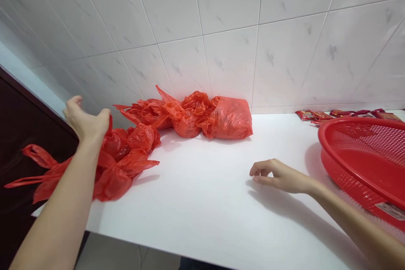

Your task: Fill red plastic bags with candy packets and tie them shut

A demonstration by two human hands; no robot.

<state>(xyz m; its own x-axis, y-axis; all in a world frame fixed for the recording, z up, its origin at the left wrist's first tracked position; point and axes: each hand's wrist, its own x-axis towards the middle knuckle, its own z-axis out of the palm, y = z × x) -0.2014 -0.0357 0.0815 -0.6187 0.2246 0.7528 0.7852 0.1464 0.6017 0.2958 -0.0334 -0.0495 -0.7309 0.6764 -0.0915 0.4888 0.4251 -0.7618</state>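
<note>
The back is filled by a wall [284, 59] of glossy pale tiles, grey-veined, thin grout lines. Below it a smooth white bench [205, 206] is set; a soft sheen is given off. The left side is bounded by a dark panel [19, 109]; under the bench's near edge, pale floor [120, 251] is seen.

At right a red plastic basket [335, 135] is stood on the bench, cut off by the frame: thick smooth rim, perforated wall. A label [390, 210] is stuck low on its side.

Red plastic bags are bunched at the left end and lined along the wall; thin, crinkled, semi-translucent film. The rightmost bag [234, 118] is filled to a blocky shape; beside it a rounded bag [188, 122] is bunched at the top. The front-left bag [114, 181] is partly covered by the left forearm.

The left hand [87, 120] is held over the left bags, thumb and fingers spread; whether film is pinched behind it cannot be told. The right hand [281, 177] is held low over the bench, fingers loosely curled, nothing gripped. Small glossy red packets [322, 115] are laid behind the basket.
</note>
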